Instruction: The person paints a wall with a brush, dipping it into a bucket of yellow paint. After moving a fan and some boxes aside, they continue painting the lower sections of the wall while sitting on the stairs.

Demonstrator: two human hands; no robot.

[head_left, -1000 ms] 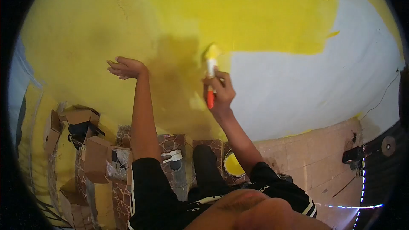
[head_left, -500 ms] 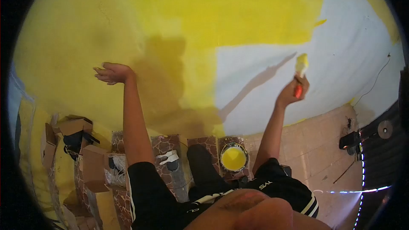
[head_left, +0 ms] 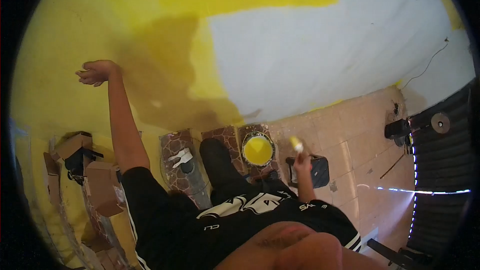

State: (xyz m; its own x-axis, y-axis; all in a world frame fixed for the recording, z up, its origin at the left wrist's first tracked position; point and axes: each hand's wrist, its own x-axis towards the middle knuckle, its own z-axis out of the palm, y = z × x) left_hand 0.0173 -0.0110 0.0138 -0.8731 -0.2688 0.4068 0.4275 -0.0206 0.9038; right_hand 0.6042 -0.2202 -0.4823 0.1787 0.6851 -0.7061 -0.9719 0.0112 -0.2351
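Note:
My right hand (head_left: 302, 162) is closed around the handle of a paintbrush (head_left: 296, 144), whose bristles are yellow with paint. Just left of the brush stands a round bucket (head_left: 258, 149) of yellow paint on a patterned step. Off to the left, my left hand (head_left: 97, 73) is raised by the yellow part of the wall, its fingers loosely apart and holding nothing. The wall (head_left: 290, 55) is painted yellow above and to the left, with a pale unpainted area right of centre.
A white scraper-like tool (head_left: 181, 157) lies on a step. Cardboard boxes (head_left: 101, 185) stand at the lower left. Behind my right hand is a dark case-like object (head_left: 320, 171). A fan (head_left: 440, 123) and a black device (head_left: 397, 129) are at the right.
My right hand has come down from the wall with the brush, close to the bucket. The view has shifted, and my left hand remains raised by the wall.

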